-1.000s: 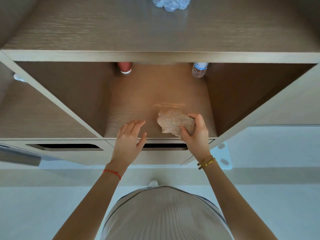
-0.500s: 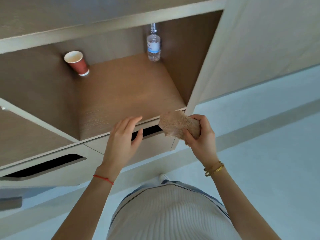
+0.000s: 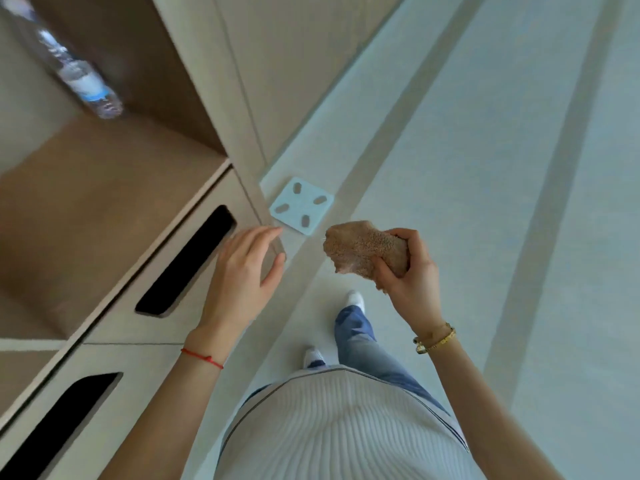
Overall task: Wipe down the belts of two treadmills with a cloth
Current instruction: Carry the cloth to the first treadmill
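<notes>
The cloth (image 3: 367, 249) is speckled tan-brown. The cabinet (image 3: 114, 216) is light wood-grain brown with black handle slots. The bathroom scale (image 3: 302, 206) is pale blue with grey oval pads. The ribbed top (image 3: 332, 427) is cream, the trousers (image 3: 363, 344) blue, the floor (image 3: 485, 168) pale grey-green.

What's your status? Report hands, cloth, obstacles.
Right hand shut on cloth, held over the floor. Left hand open, empty, by cabinet corner. No treadmill in view. White scale on floor ahead.

Soft, even daylight, faint shadows; motion blur smears the bottle (image 3: 78, 72), and wide-angle distortion bends edges.
</notes>
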